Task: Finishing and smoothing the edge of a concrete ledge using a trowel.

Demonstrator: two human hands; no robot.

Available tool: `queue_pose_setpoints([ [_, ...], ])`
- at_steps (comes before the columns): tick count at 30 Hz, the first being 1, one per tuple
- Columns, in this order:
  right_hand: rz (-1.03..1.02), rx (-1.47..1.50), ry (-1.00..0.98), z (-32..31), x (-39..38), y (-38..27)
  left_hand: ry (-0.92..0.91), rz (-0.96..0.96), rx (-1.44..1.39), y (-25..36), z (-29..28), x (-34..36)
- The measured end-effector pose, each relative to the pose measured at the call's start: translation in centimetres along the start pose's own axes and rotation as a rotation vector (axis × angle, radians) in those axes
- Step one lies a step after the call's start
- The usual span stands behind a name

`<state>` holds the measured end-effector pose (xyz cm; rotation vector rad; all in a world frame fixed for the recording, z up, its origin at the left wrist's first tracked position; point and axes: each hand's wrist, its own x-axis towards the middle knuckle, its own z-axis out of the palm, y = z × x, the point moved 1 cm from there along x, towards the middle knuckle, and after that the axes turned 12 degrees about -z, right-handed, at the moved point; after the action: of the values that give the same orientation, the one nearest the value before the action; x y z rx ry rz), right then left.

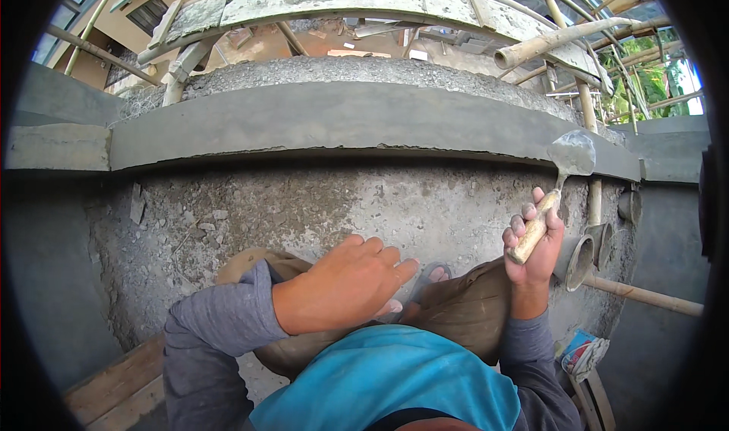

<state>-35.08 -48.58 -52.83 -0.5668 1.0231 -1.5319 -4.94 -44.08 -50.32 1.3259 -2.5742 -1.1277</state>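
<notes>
My right hand (543, 250) is wrapped round the wooden handle of a trowel (574, 155), raised on the right side. The trowel's wide metal blade points up and away from me, grey with mortar, in front of the right end of a smooth grey ledge (364, 118). My left hand (338, 288) hovers over my lap, back of the hand upward. Its fingers are loosely bent, with the thumb apart from them, and nothing shows in it. The left palm is hidden.
Rough concrete floor (304, 203) with loose grit lies below the ledge. Pipe ends (580, 262) and a bamboo pole (645, 296) are at the right. Beyond the ledge stands bamboo scaffolding with a plank (342, 0), above lower ground. Boards (121, 385) lie at the lower left.
</notes>
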Motion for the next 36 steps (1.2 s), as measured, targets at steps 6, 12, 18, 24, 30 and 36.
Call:
queue_pose_setpoints([
  [6, 0.104, 0.004, -0.08, 1.1, 0.6, 1.0, -0.028, -0.034, 0.009, -0.5, -0.5, -0.4],
  [12, 0.082, 0.162, -0.08, 0.6, 1.7, 0.8, 0.013, -0.02, -0.008, 0.1, -1.7, 0.4],
  [18, 0.223, 0.137, 0.099, 0.4, 2.5, 0.2, 0.032, 0.01, -0.019, 0.2, -1.8, 0.8],
  [24, 0.29, 0.168, 0.072, 0.2, 2.3, -0.4, 0.035, -0.038, -0.056, 0.1, -2.3, 1.2],
  [30, 0.368, 0.153, 0.023, 0.9, 1.5, -0.8, 0.042, -0.089, -0.078, -0.6, -2.1, 1.0],
  [36, 0.371, 0.206, -0.011, 0.8, 0.9, -0.5, 0.028, -0.139, -0.077, -0.5, -1.8, 0.7],
])
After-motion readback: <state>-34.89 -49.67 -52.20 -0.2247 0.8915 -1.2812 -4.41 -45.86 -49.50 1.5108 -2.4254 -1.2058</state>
